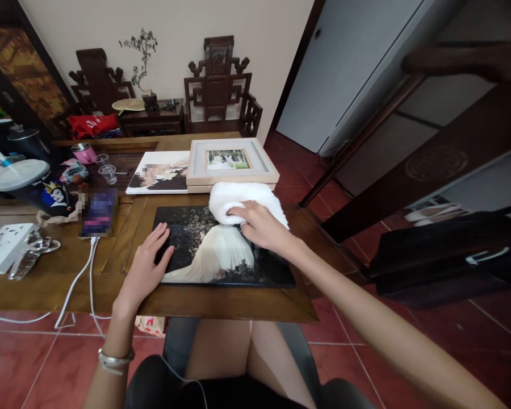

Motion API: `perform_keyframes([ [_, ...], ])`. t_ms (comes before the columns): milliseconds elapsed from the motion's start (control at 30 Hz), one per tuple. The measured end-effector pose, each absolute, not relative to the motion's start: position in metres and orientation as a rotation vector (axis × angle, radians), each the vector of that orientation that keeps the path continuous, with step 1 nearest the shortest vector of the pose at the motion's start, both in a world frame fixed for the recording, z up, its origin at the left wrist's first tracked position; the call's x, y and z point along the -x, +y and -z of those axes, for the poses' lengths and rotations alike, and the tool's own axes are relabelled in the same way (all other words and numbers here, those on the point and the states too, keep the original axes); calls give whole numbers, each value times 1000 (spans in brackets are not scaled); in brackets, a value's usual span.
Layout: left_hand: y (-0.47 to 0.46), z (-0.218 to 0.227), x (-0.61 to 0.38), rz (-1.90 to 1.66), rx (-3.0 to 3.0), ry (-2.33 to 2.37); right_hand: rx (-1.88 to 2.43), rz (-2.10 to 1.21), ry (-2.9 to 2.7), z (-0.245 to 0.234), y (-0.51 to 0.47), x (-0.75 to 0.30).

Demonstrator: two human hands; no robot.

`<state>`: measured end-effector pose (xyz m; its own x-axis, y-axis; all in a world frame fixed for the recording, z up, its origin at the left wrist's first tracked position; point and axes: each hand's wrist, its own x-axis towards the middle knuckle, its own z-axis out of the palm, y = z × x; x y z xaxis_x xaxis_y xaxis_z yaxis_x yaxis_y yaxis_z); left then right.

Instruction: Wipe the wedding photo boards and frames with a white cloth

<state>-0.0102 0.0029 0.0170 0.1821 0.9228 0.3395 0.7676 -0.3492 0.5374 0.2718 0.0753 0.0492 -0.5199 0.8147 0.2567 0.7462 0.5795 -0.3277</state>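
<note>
several things crowd the left end of the brown wooden worktop [221, 304]: a white rectangular power strip with sockets [0, 253], and behind it a black tumbler with a round white lid and a crowned figure printed on its side [53, 196]. farther back, a little to the right, is a small pink mug [84, 153]. next comes a dark rectangular device with a blurred-out screen [97, 213], from whose near end thin white cables [91, 267] run over the front edge.

to the right of these, the left hand [145, 270] lies flat, palm down, fingers slightly apart and thumb spread, gripping nothing. its fingertips and thumb rest on the left edge of a black rectangular photo panel with a pale flowing dress pictured on it [221, 255]. the panel lies flat near the front edge of the worktop, between the two hands.

behind the panel lie a white-edged rectangular photo board [164, 170] and, right of it, a pale wooden picture frame with a small photo in its middle [230, 159].

over the panel's far right part, the right hand [259, 224] clasps a white fluffy cloth [244, 196] in curled fingers. whether the cloth touches the frame behind, i cannot tell.
</note>
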Motion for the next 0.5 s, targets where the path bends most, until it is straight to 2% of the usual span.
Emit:
perform_keyframes([
  [333,2,-16,9,-896,-2194,1653,1029,-278,-2529,-43,-70,-275],
  [500,2,-17,9,-862,-2208,1650,936,-254,-2502,-41,-90,-272],
])
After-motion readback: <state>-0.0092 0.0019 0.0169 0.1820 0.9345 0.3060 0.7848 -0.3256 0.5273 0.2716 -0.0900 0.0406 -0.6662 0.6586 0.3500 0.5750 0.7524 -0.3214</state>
